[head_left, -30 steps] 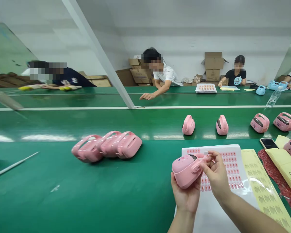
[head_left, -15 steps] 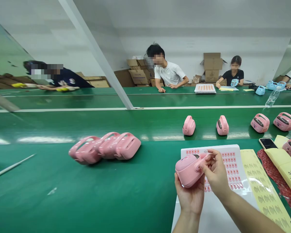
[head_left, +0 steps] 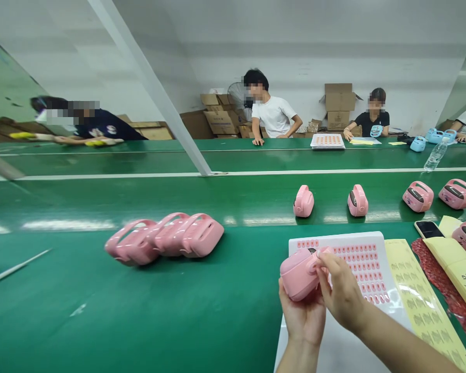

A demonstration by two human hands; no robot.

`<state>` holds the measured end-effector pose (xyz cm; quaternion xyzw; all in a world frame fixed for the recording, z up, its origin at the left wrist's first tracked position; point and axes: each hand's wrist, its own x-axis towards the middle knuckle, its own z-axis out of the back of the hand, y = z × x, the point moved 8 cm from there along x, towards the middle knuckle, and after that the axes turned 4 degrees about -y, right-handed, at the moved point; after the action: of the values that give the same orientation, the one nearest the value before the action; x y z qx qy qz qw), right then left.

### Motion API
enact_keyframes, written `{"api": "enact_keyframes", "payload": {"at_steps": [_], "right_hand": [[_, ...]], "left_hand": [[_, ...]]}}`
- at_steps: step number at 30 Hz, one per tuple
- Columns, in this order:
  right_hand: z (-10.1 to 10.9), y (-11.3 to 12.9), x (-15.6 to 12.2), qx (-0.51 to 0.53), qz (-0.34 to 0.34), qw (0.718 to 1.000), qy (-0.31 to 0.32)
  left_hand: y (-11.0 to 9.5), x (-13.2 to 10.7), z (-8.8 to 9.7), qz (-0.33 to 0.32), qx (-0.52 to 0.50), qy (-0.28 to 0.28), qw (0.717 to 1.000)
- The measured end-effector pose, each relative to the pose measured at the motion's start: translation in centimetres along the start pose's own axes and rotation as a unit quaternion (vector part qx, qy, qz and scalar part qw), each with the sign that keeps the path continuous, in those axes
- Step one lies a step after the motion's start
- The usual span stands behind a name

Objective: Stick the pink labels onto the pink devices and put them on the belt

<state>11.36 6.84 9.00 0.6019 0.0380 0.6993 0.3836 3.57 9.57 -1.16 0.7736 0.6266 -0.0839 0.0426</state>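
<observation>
Head view: cupping case (head_left: 298,278) atop curled left hand (head_left: 304,317); touching handle (head_left: 312,264) with bunched right hand (head_left: 345,292), can't tell if gripping. Likely working there; next, needs steadying below.

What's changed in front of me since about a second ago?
The right hand has moved left, from the outer part of the handle in closer to the body of the pink device. The white-shirted co-worker opposite has drawn back from reaching forward. The left hand still holds the device from below; the three pink devices at left lie as before.
</observation>
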Motion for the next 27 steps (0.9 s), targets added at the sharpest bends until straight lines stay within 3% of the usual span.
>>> {"api": "enact_keyframes", "payload": {"at_steps": [3, 6, 9, 14, 18, 22, 24, 27], "right_hand": [[0.2, -0.7, -0.1, -0.035, 0.023, 0.999, 0.023], [0.0, -3.1, 0.0, -0.028, -0.089, 0.995, 0.036], [-1.5, -4.0, -0.4, 0.047, -0.184, 0.979, 0.067], [-3.8, -4.2, -1.4, 0.160, -0.234, 0.951, 0.120], [-5.5, -6.5, -1.4, 0.185, -0.190, 0.945, 0.190], [-6.1, -10.2, -0.1, -0.016, -0.073, 0.986, 0.150], [-6.9, -11.2, 0.0, -0.079, -0.030, 0.986, 0.143], [-8.0, -11.7, -0.8, -0.083, 0.003, 0.984, 0.157]], "left_hand": [[-1.0, -0.1, 0.0, -0.027, 0.013, -0.004, 1.000], [-1.1, -0.2, -0.3, -0.030, 0.024, 0.005, 0.999], [-0.7, -0.5, -0.2, -0.022, 0.036, 0.002, 0.999], [-1.3, -1.4, -0.3, -0.038, 0.047, 0.071, 0.996], [-2.6, -1.8, 0.5, -0.041, 0.056, 0.108, 0.992], [-4.1, -2.1, 1.2, -0.061, 0.071, 0.128, 0.987], [-4.8, -2.3, 1.6, -0.079, 0.065, 0.119, 0.988], [-6.0, -2.5, 2.3, -0.115, 0.077, 0.070, 0.988]]}}
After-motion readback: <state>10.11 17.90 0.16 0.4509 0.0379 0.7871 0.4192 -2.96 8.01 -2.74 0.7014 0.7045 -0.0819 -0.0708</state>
